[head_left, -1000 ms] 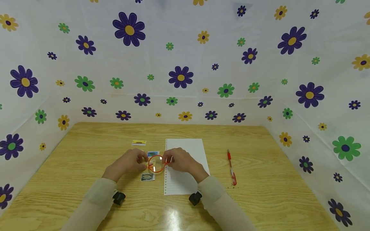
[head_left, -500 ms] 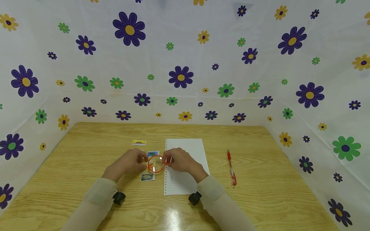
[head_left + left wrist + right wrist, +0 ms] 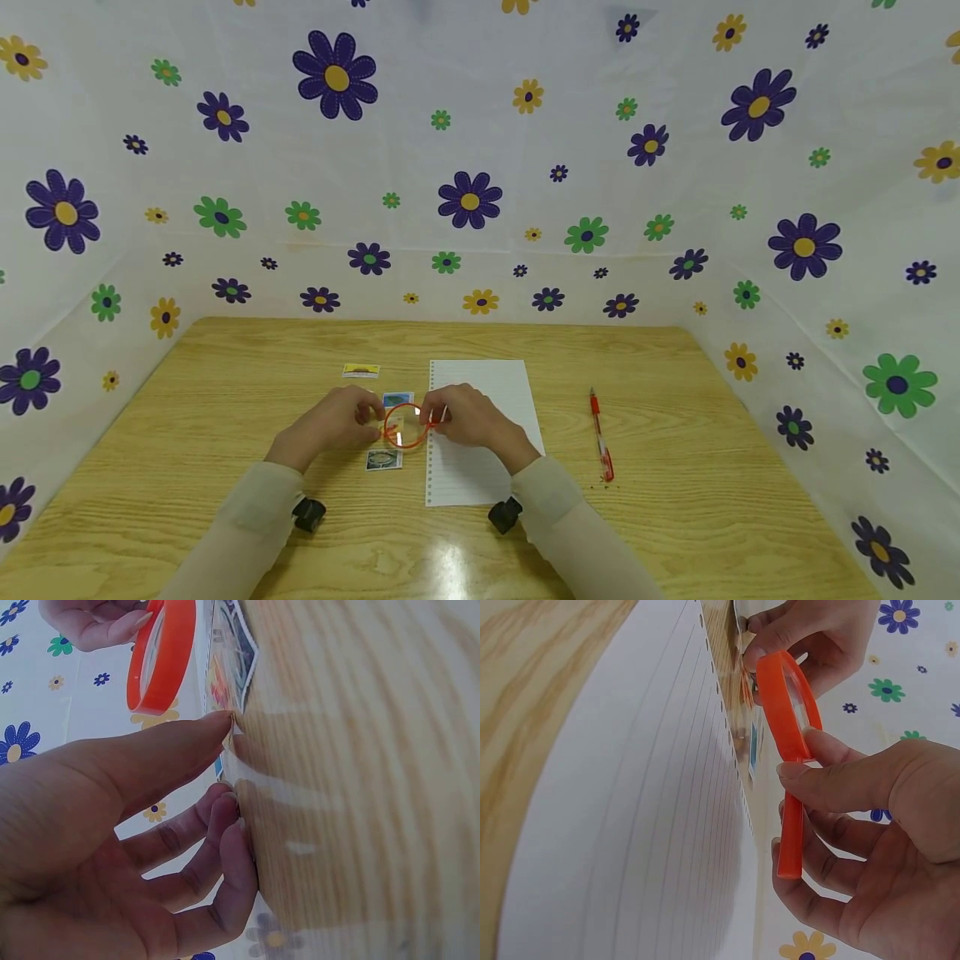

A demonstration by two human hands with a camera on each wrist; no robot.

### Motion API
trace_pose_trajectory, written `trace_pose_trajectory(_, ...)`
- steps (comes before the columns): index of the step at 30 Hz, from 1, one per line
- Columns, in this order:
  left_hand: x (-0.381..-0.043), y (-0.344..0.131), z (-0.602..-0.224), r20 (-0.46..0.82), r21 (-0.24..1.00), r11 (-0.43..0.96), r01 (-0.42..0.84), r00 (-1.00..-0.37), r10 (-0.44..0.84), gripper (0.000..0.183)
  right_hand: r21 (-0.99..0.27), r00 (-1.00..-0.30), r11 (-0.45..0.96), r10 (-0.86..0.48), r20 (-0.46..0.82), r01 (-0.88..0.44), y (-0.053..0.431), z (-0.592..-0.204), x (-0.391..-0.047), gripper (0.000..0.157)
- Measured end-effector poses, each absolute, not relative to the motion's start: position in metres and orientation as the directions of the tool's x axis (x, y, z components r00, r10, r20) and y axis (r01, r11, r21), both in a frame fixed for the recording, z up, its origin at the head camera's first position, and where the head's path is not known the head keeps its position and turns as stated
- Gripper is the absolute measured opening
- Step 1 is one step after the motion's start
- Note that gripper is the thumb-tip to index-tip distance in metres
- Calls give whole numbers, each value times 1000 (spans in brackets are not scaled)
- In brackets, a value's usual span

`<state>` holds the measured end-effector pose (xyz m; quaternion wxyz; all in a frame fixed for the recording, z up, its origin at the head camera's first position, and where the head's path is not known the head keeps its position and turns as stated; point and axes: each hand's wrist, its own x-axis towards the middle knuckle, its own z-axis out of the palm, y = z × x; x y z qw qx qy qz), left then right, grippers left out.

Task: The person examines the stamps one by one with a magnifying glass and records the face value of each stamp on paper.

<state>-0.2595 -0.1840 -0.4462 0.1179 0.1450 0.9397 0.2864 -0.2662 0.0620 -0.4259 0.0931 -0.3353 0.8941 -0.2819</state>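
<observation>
Magnifying glass [image 3: 782, 712]: held above the table [image 3: 225, 417] in my right hand [image 3: 465, 414], its rim toward my left, its handle running back beneath my thumb.
Right-hand grip: grasping the handle [image 3: 791, 844]; my thumb presses where handle meets rim, my index finger reaches beside the rim, and my other fingers curl behind the handle.
Lens [image 3: 408, 426]: raised over the red-and-yellow card [image 3: 217, 688], apart from it, with its left edge just beside my left fingertips.
Left hand [image 3: 333, 422]: free of any grasp, thumb and fingers apart, fingertips resting on the wood at the left side of that card.
Other cards: a blue card [image 3: 398, 399] lies just beyond, a grey card [image 3: 384, 460] lies nearer me, and a yellow card [image 3: 361, 371] sits farthest away.
Lined paper [image 3: 480, 475]: flat under my right hand, its punched edge near the lens.
Red pen [image 3: 600, 440]: on the table, well to the right of the paper.
</observation>
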Motion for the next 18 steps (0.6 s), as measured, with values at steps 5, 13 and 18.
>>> trace_pose_trajectory(5, -259, -184, -447, -142, 578, 792, 199, -931, 337, 16, -560, -760, 623, -649, 18, -546, 62, -427, -266, 15)
trace_pose_trajectory(13, -259, -185, -448, -131, 579, 786, 214, -928, 349, 16, -557, -758, 622, -652, 21, -550, 62, -427, -266, 15)
trace_pose_trajectory(18, -260, -184, -447, -136, 579, 789, 207, -930, 343, 16, -555, -755, 621, -656, 18, -553, 62, -427, -266, 15)
